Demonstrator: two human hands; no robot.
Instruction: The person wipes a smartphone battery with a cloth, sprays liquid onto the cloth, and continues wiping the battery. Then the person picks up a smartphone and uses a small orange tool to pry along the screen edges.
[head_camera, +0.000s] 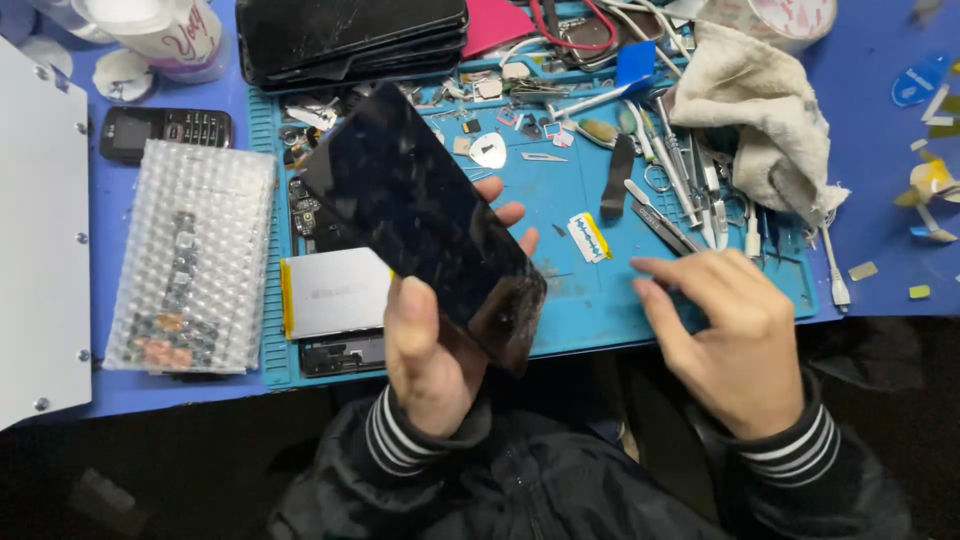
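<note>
**Over the mat's front edge, a screen held one-handed**

Above the blue mat (580, 310), the left hand (430, 350) grips a black screen (425, 220) tilted by its lower end; it could slip onto the open phone (335, 350). The right hand (730, 330), loosely curled and empty, rests near tweezers (665, 228).

Bright even overhead light, soft shadows, slight motion blur, edges warped.
</note>
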